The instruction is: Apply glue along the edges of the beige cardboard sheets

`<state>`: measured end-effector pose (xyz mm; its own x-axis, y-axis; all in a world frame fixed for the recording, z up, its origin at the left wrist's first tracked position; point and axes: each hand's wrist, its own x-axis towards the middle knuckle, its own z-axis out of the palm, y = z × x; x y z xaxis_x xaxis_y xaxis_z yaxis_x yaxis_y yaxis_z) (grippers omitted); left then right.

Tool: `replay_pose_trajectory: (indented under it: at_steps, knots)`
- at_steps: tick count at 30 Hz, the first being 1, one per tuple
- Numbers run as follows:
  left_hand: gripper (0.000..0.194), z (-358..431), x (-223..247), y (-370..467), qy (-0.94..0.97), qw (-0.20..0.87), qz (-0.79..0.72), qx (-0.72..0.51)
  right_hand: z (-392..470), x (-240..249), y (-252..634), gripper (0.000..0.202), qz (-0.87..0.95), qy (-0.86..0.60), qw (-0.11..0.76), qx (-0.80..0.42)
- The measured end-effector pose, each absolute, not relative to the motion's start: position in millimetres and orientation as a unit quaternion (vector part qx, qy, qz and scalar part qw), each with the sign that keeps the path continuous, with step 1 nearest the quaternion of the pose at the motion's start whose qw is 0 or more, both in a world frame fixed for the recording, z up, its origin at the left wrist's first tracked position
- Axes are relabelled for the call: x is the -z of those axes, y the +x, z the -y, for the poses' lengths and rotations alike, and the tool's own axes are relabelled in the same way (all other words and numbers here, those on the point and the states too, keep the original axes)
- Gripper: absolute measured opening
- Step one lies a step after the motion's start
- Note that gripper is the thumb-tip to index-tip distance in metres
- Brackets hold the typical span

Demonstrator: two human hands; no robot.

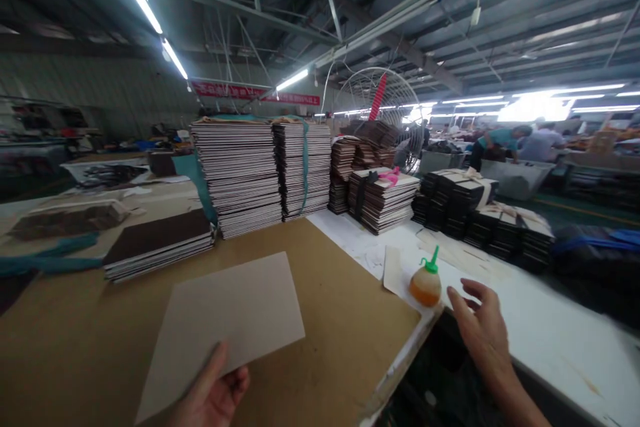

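My left hand [213,387] grips the near edge of a pale grey-beige board [235,310], thumb on top, tilted above the brown work surface [345,320]. To the right, my right hand [483,320] is raised with its fingers apart and holds nothing. Just left of those fingers stands a round bottle [425,287] of amber liquid with a green nozzle, near the table's corner. A narrow pale strip [393,269] lies beside the bottle.
Tall board stacks [240,180] rise behind the work surface. A low dark-topped pile [160,243] sits at left. Tied bundles [384,200] and black stacks [455,197] line the white table [560,333]. Beyond are a large fan [383,103] and people [505,140].
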<state>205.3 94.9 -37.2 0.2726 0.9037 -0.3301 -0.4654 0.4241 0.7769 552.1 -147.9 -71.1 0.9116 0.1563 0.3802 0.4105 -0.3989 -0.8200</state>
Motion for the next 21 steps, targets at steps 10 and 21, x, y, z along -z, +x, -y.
replay_pose_trajectory:
  at_steps: [10, 21]
  knots:
    - [0.028, -86, 36, 206, 0.314, 0.752, -0.361, -0.453, 56, 48, 530, 0.043, 0.380, -0.907, 0.171, 0.061]
    - [0.017, -82, 39, 204, 0.307, 0.804, -0.324, -0.393, 16, 25, 559, 0.029, 0.343, -0.934, -0.058, -0.086]
